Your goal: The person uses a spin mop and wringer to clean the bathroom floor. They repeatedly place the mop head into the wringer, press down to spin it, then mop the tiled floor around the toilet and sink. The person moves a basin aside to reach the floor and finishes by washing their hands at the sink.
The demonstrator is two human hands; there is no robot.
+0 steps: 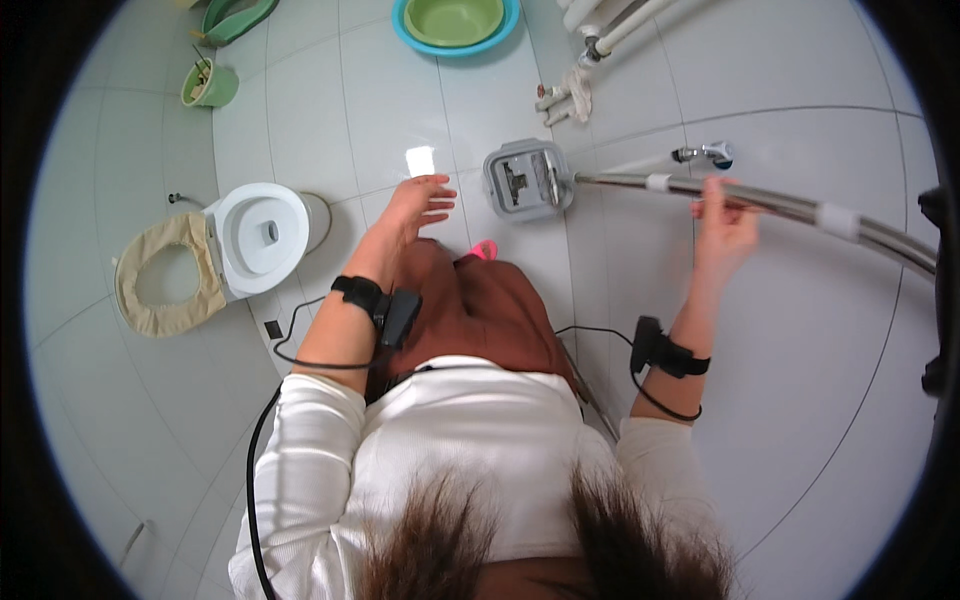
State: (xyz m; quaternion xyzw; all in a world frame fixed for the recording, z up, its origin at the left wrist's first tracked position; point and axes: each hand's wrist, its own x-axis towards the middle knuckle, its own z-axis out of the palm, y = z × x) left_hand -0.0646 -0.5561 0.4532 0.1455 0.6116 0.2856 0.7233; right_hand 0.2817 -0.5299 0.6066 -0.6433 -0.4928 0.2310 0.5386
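Note:
My right hand is around a steel mop handle with white plastic collars. From my hand the handle runs down to a grey plastic mop bucket on the floor and, the other way, out past the right edge. Inside the bucket's opening a narrow pale mop head seems to stand along the right side; the lower parts are hidden. Ahead of my body and left of the bucket, my left hand hangs in the air with its fingers apart, holding nothing.
A toilet stands at left, its cloth-covered seat raised. Against the far side are a green bin and a green basin nested in a blue one. White pipes and a chrome tap project from the right wall.

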